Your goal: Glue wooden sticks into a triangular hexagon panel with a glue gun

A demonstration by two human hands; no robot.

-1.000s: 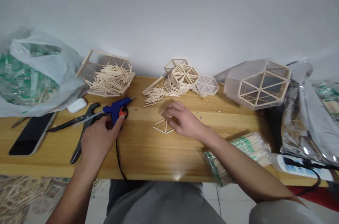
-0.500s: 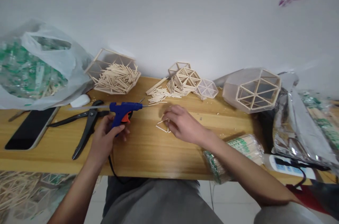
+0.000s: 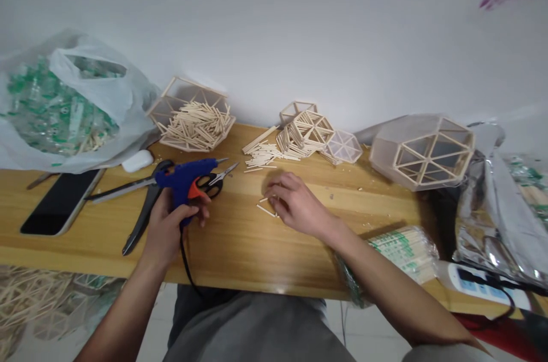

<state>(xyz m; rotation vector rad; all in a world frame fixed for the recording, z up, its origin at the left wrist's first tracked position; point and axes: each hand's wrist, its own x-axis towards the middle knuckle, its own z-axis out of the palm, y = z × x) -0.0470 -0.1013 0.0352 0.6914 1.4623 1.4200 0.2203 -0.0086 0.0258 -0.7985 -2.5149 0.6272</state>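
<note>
My left hand is wrapped round the handle of a blue glue gun with an orange trigger. Its nozzle points right and slightly up, and a glue stick sticks out of its back. Small scissors lie just behind the gun, partly hidden by it. Black-handled pliers rest on the table beside my left wrist. Fingers bent and pinched, my right hand holds a short wooden stick at the tabletop. Another short stick lies below the fingertips; the hand hides where they join.
A pile of sticks and small stick frames stand by the wall. A stick basket sits left, a large polyhedral frame right. Around them are a plastic bag, phone, wrapped sticks and power strip.
The glue gun has drawn back left and its nozzle has tilted up, uncovering the scissors. My right hand stays at the small sticks. The whole view has shifted slightly.
</note>
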